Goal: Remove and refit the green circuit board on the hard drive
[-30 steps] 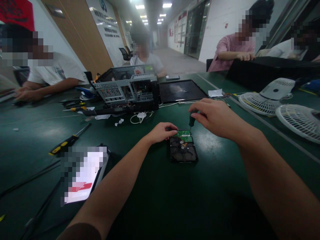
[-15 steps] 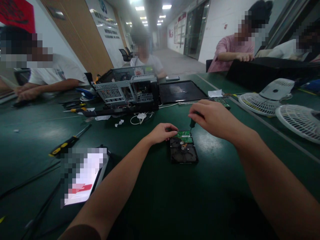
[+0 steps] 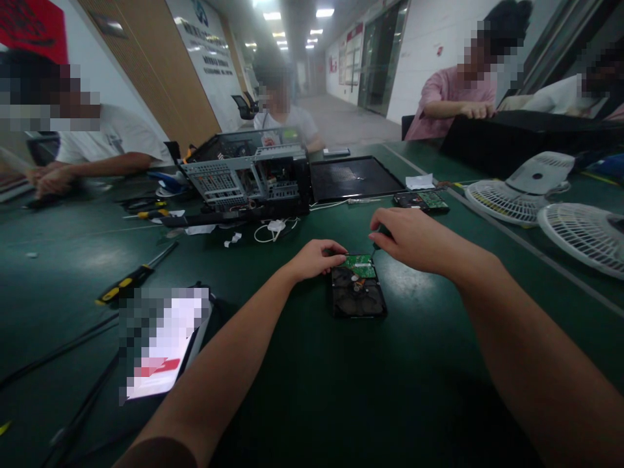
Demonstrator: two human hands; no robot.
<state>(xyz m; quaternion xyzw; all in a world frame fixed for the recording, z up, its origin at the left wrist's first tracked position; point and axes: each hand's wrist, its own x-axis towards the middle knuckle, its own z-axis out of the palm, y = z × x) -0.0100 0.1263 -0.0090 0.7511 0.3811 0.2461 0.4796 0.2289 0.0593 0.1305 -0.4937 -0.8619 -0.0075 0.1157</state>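
Observation:
A black hard drive [image 3: 357,294] with a green circuit board [image 3: 359,264] at its far end lies on the green table [image 3: 302,383]. My left hand [image 3: 316,257] rests closed on the drive's far left corner and steadies it. My right hand [image 3: 413,238] is closed round a small dark screwdriver [image 3: 374,246], mostly hidden by the fingers, whose tip stands at the drive's far right corner.
An open computer case [image 3: 248,174], a black side panel [image 3: 355,177] and a second drive [image 3: 422,199] lie beyond. Fan grilles [image 3: 580,237] sit right. A yellow-black screwdriver [image 3: 134,275], a blurred tablet [image 3: 158,344] and cables lie left. Other people sit round the table.
My right hand has sunk lower and nearer the drive with the screwdriver, uncovering the second drive behind it. My left hand and the hard drive have stayed put.

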